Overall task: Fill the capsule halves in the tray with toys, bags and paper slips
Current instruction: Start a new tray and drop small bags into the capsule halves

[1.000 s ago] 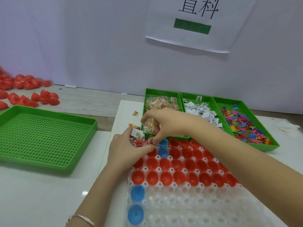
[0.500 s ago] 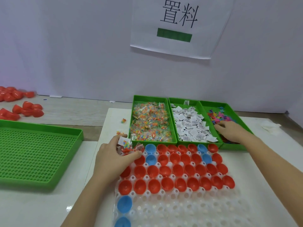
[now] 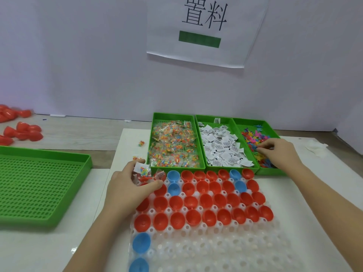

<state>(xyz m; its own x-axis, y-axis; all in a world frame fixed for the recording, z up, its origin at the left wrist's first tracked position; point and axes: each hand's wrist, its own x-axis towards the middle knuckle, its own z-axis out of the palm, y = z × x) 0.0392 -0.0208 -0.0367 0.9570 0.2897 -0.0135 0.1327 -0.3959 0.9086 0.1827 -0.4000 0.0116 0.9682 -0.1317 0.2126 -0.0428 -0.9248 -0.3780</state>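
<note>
At the far left corner of the white capsule tray, the left hand is resting on the outermost cups, its thumb and fingers pinching a small clear bag of coloured beads with a folded paper slip against it. Just beside that hand, one red capsule half is already showing a bag inside; the other red capsule halves and the few blue capsule halves in the tray's four filled rows are looking empty.

Beyond the tray, three green bins are sitting side by side, touching its far edge. The bin of bead bags is on the left, the bin of paper slips is in the middle, and the bin of coloured plastic toys is on the right. The right hand is reaching into the toy bin, fingertips pressed together on the pile; whether a toy is actually caught between them cannot be told.

The step in hand appears to be gathering one full set for a cup near the tray's far left corner. The next move likely calls for lifting a single toy free and carrying it back across the tray to the left hand, then dropping toy, bag and slip into one empty half.

Left of the tray on the bench, a large green perforated tray is lying unused.
</note>
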